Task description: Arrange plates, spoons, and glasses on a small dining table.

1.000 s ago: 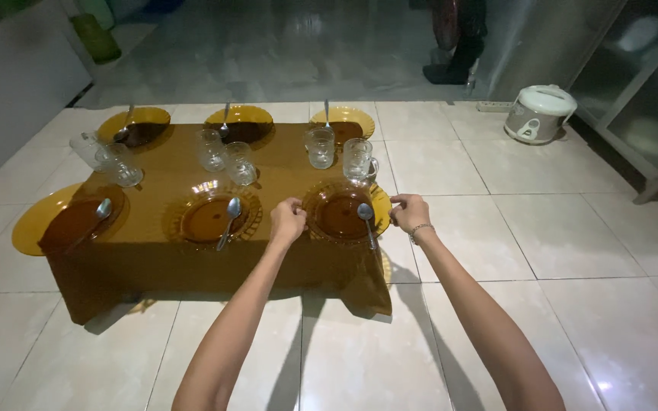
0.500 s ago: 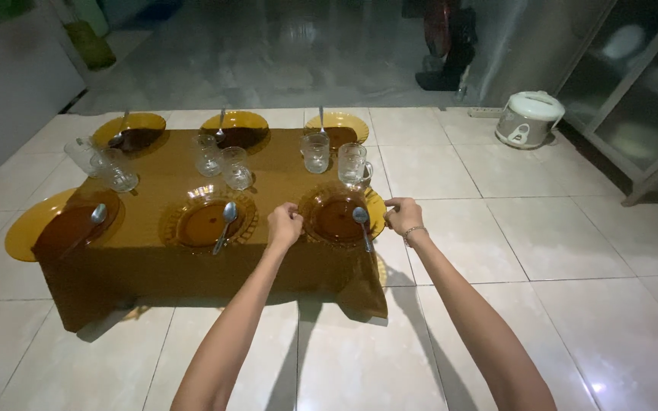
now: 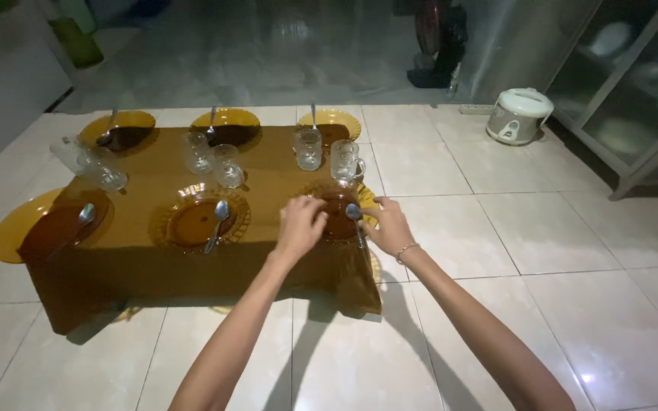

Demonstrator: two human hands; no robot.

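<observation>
Left hand point(image 3: 301, 222) and right hand point(image 3: 390, 226) are closing on opposite rims of the amber glass plate point(image 3: 334, 215), each gripping it at the near right corner of the brown-clothed table point(image 3: 146, 255); a spoon point(image 3: 355, 218) is lying in the plate.

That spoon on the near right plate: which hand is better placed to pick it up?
Probably the right hand. Its fingers lie right beside the spoon on the amber plate, next to the handle. The left hand rests over the plate's left rim, farther from the spoon.
</observation>
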